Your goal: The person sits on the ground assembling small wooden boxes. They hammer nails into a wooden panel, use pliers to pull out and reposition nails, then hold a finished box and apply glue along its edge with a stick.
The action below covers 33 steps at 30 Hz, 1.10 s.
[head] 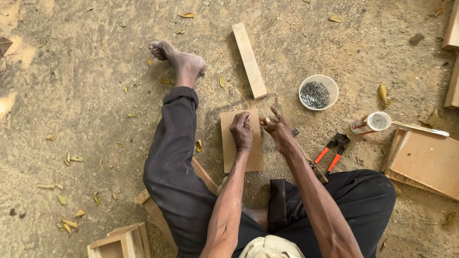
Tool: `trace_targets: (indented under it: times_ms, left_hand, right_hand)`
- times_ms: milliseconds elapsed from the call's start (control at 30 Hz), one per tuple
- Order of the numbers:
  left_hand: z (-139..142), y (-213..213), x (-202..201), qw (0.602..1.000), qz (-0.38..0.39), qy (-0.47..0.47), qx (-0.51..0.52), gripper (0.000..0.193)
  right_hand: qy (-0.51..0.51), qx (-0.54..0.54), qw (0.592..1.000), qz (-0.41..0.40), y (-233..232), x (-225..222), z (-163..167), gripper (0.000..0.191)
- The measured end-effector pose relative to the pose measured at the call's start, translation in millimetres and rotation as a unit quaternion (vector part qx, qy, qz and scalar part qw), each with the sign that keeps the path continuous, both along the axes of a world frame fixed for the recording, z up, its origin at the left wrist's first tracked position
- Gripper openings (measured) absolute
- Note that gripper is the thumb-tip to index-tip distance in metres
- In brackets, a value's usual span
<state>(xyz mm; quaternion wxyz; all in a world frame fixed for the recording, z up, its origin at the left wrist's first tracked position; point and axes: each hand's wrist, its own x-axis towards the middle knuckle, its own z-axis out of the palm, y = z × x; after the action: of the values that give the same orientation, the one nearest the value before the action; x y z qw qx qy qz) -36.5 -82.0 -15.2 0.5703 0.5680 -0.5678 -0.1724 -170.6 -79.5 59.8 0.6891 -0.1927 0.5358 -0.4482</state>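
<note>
The left hand [242, 131] pressed flat, fingers curled, on the rectangular wooden board [241, 142] lying on the sandy floor [95, 119]; the right hand [276, 128] hovered just right, fingers spread, empty; the nail bowl [318, 92] sat far right.

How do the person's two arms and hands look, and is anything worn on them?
Both arms are bare from the upper arm down: no sleeves show. The left hand and the right hand wear no gloves, and no rings, watch or bracelet can be seen. The forearms are lean and sinewy.
</note>
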Motion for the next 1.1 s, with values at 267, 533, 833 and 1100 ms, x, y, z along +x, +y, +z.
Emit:
trace_targets:
  times_ms: [267,533,833,1100]
  left_hand:
    - [2,-2,0,0.998,0.045,-0.026,0.029,0.009]
    - [-5,-2,-2,0.999,-0.006,-0.045,0.017,0.010]
    - [0,0,-2,0.997,-0.047,-0.037,0.040,0.017]
    - [-8,0,-3,0.996,-0.045,-0.068,0.046,0.022]
  right_hand:
    - [-0.055,-0.009,0.998,-0.028,-10,-4,-14,0.070]
    - [0.044,-0.072,0.995,0.053,9,-28,-25,0.065]
    - [0.709,-0.099,0.669,0.199,149,-69,-41,0.066]
    - [0.666,-0.104,0.717,0.177,152,-86,-57,0.070]
